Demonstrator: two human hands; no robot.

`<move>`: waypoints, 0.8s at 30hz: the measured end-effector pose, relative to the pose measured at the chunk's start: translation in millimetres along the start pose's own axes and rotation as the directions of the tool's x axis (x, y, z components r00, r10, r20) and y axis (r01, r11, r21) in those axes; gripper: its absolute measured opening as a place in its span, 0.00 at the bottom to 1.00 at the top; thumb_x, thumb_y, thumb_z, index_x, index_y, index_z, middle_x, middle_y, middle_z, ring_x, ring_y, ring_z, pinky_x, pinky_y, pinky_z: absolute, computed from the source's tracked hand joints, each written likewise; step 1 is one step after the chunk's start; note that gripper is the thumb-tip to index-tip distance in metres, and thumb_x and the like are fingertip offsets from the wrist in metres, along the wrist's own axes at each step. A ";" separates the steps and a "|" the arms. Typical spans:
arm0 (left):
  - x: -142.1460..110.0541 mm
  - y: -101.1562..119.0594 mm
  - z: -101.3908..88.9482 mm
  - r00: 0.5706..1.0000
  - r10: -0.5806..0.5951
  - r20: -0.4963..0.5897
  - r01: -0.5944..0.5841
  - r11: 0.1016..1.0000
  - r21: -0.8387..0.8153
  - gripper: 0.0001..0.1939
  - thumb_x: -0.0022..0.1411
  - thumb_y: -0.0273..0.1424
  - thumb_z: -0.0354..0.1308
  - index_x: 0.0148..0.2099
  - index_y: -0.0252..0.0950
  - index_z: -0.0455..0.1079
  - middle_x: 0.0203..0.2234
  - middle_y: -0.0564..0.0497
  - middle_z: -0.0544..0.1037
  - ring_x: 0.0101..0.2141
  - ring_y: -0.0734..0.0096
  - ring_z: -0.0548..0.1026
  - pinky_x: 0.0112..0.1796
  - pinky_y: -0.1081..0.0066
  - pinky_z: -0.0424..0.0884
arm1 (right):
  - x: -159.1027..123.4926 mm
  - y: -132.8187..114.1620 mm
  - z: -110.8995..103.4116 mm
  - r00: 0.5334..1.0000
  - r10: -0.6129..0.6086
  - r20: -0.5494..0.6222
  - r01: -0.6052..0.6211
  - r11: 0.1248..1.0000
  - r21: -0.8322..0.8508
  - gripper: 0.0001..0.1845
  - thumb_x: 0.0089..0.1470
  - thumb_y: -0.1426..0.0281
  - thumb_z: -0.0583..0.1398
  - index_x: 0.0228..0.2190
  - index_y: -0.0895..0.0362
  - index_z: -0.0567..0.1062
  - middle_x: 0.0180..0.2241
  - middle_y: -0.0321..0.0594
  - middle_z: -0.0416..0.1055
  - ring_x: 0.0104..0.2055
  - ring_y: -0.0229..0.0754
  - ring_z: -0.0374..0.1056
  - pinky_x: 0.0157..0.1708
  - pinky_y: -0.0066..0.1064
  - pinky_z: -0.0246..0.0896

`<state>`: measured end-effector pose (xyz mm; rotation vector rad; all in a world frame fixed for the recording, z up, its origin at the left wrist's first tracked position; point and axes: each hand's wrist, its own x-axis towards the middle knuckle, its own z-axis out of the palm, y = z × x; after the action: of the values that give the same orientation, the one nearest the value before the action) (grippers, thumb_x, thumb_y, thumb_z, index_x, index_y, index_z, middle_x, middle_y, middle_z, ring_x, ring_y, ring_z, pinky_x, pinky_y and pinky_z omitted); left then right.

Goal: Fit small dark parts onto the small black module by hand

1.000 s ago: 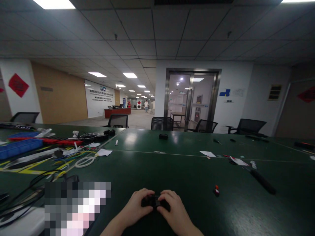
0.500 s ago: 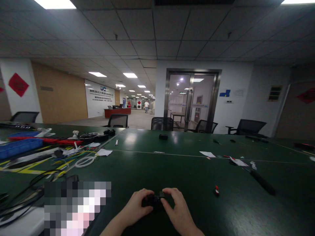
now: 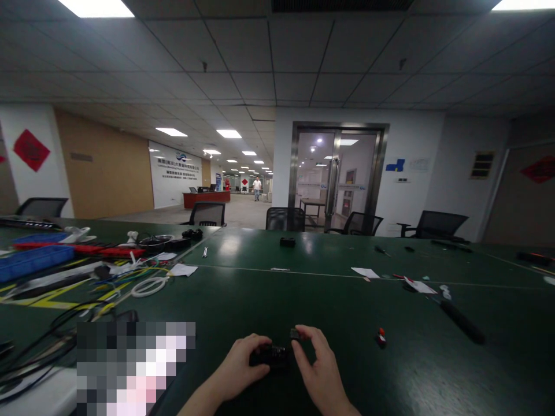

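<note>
My left hand (image 3: pixel 245 364) is closed around the left end of a small black box-like device (image 3: pixel 277 355) on the green table, thumb at the near side and fingers at the far side. Its top shows a few small shiny details too fine to name. Just right of and above it, my right hand (image 3: pixel 317 359) pinches a small dark square piece (image 3: pixel 295 334) between thumb and forefinger. That piece is apart from the device. A small red and white object (image 3: pixel 381 338) lies to the right of my hands.
On the green table (image 3: pixel 243 289), cables, a coiled white cord (image 3: pixel 149 286) and a blue tray (image 3: pixel 37 262) crowd the left. A black-handled tool (image 3: pixel 462 321) and paper (image 3: pixel 420 285) lie right. A black block (image 3: pixel 287 241) sits toward the far edge. A person (image 3: pixel 257 189) stands far off.
My right hand has moved up and to the right with the small square piece, away from the black device. My left hand stays on the device, whose top shows more now.
</note>
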<state>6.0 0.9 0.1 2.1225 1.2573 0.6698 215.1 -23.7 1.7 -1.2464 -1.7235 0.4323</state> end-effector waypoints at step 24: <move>-0.3 -0.8 -0.3 0.999 -0.030 0.016 0.030 1.000 0.001 0.22 0.52 0.30 0.58 0.51 0.41 0.67 0.41 0.53 0.73 0.42 0.64 0.69 0.45 0.68 0.61 | 0.5 4.9 -0.5 0.954 0.111 -0.278 -0.060 0.981 0.184 0.20 0.54 0.58 0.54 0.45 0.55 0.69 0.42 0.44 0.71 0.43 0.47 0.67 0.44 0.36 0.63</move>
<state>5.2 0.9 -0.3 2.1018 1.2785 0.6382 218.2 -21.3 -1.3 -1.1961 -1.3610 0.4206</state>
